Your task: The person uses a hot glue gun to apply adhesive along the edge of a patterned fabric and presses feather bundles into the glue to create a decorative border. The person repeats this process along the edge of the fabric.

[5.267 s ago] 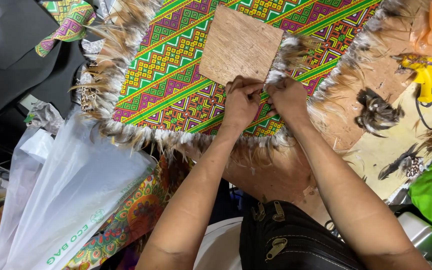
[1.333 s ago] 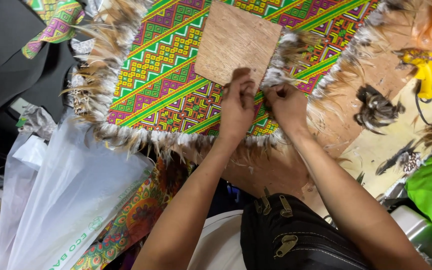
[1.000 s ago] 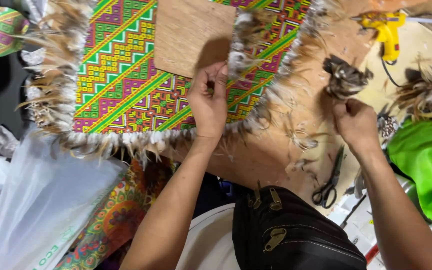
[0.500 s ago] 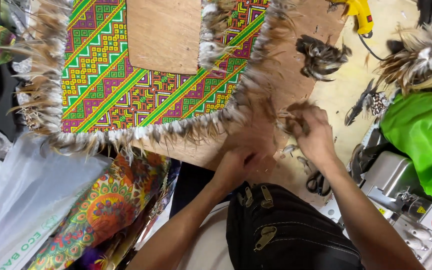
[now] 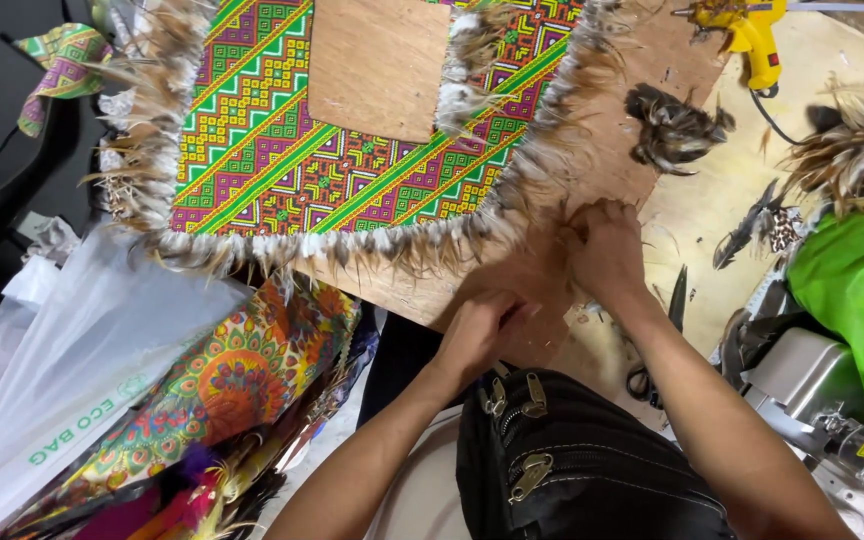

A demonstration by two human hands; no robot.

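A plywood board (image 5: 642,60) carries a bright geometric woven cloth (image 5: 272,150) edged with a brown-and-white feather fringe (image 5: 352,245). A smaller plywood square (image 5: 377,65) lies on the cloth. My right hand (image 5: 607,250) presses down on the bare board beside the fringe's corner, its fingertips bunched on small loose feathers (image 5: 577,215). My left hand (image 5: 482,330) lies on the board's near edge with its fingers curled; I cannot tell whether it holds anything. A dark feather clump (image 5: 672,125) lies just beyond my right hand.
A yellow glue gun (image 5: 747,30) lies at the far right of the table. Scissors (image 5: 642,380) sit under my right forearm. Green fabric (image 5: 852,290) and a metal device (image 5: 822,400) are at the right. A white plastic bag (image 5: 72,350) and printed fabric (image 5: 242,370) are at the left; a black zip bag (image 5: 572,470) is on my lap.
Both hands left the fringe by the small plywood square. The right hand went right, then came back to the loose feathers; the left hand dropped to the board's near edge. The view shifted right.
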